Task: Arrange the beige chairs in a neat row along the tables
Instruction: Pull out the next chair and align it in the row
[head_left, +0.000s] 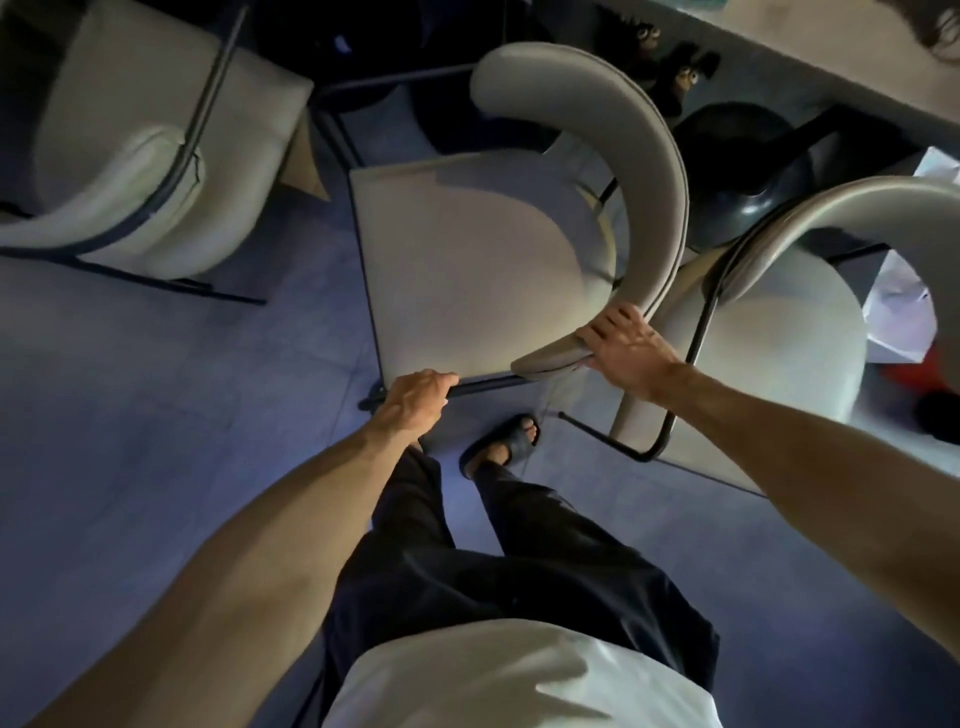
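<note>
A beige chair (467, 260) with a curved backrest and a dark metal frame stands right below me, in the middle of the view. My left hand (415, 397) is closed around the front edge of its seat frame. My right hand (626, 351) grips the near end of its curved backrest. A second beige chair (789, 332) stands close on the right, its frame touching or nearly touching the middle chair. A third beige chair (130, 171) sits at the upper left. The light table edge (852, 57) runs across the upper right corner.
My legs and a sandalled foot (506, 441) are just under the middle chair's front edge. A dark round object (743, 156) sits under the table behind the chairs. White paper or a bag (904, 306) and something red lie at the far right. Bluish floor spreads to the left.
</note>
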